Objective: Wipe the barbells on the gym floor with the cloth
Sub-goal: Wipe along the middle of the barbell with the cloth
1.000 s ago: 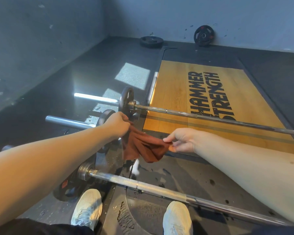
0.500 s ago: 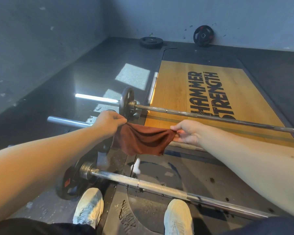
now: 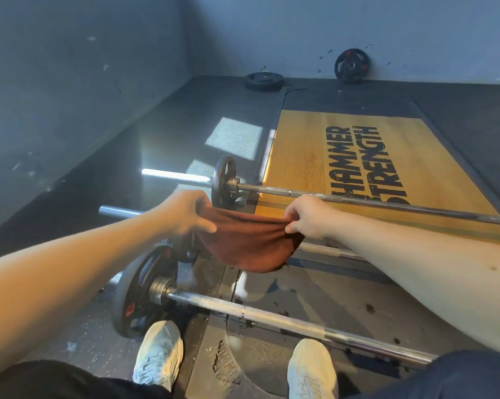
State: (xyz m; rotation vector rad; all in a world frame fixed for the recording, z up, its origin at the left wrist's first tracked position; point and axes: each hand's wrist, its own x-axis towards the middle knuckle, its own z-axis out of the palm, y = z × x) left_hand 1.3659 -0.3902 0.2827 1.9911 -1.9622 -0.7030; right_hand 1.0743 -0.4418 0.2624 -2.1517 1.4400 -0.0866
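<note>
A brown cloth (image 3: 248, 246) hangs stretched between my hands above the floor. My left hand (image 3: 185, 214) grips its left edge and my right hand (image 3: 309, 216) pinches its right edge. Three barbells lie across the floor. The nearest barbell (image 3: 271, 315) runs just past my shoes with a black plate at its left end. The middle barbell (image 3: 119, 211) is mostly hidden behind my arms and the cloth. The far barbell (image 3: 358, 200) crosses the wooden platform and carries a small black plate.
A wooden lifting platform (image 3: 300, 156) with black lettering lies ahead on the dark rubber floor. One loose weight plate (image 3: 263, 81) lies flat near the back wall, and another weight plate (image 3: 351, 66) leans against it. My two white shoes (image 3: 159, 355) stand at the bottom.
Both hands have lifted and drawn apart, pulling the bunched cloth out wide and taut. The view has shifted slightly forward over the barbells.
</note>
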